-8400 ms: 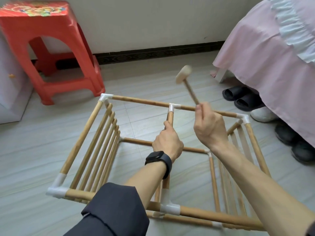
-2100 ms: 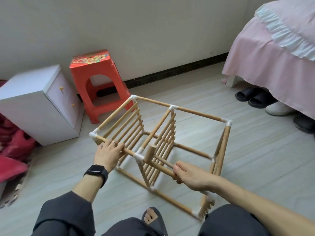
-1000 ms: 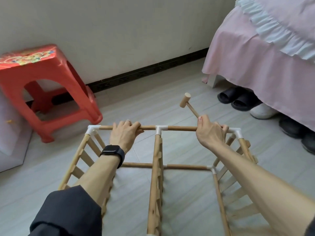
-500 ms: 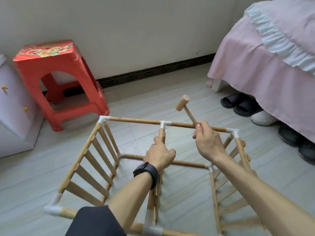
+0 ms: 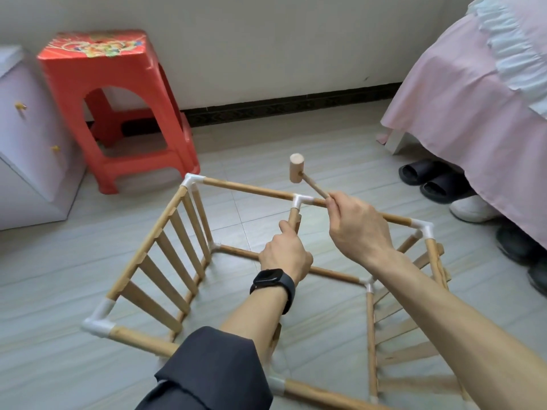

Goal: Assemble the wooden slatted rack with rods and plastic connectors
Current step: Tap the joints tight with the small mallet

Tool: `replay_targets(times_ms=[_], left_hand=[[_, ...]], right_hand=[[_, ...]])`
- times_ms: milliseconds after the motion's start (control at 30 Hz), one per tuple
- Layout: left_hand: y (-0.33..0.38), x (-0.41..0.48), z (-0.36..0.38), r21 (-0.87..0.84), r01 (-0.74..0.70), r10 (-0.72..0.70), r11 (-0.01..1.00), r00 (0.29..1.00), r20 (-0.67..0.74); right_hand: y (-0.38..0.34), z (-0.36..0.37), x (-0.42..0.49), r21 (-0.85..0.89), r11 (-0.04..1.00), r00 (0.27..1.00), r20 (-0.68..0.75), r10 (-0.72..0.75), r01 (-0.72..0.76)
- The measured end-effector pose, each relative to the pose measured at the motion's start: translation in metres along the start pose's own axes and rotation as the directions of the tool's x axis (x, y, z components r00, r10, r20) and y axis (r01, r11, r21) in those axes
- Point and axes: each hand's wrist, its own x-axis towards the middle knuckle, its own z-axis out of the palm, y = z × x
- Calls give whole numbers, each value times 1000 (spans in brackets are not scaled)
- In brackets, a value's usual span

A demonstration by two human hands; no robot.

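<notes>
Head view: the pale wooden slatted rack with white plastic connectors (image 5: pixel 248 189) is stood on the grey tiled floor (image 5: pixel 266 146), near and right of the red plastic stool (image 5: pixel 118 93). Its middle rod (image 5: pixel 293 216) is gripped by the left hand (image 5: pixel 285 255), fingers curled round it, just near of the white T-connector (image 5: pixel 300 199). A small wooden mallet (image 5: pixel 296 172) is pinched by the handle in the right hand (image 5: pixel 359 229), its head clear of that joint.

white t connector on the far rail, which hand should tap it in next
Right, probably. The right hand grips the mallet, its head raised near the white T connector; the left hand grips the middle rod below, steadying it.
</notes>
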Motion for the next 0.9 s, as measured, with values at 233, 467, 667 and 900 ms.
replay_targets(times_ms=[233,467,667,900], left_hand=[[-1,2,2,-11,-13,13,1000,1000,-12],[-2,2,4,-5,-25,25,1000,999,-38],[-1,1,4,-16,-19,18,1000,1000,-26],[-5,3,-7,-19,-22,23,1000,994,105]], right_hand=[[1,17,-3,-35,999,1000,2,-16,16],[-15,2,6,121,989,956,-289,-51,89],[8,16,-4,-178,980,984,136,115,-90],[1,13,-11,-105,984,982,111,153,-141]])
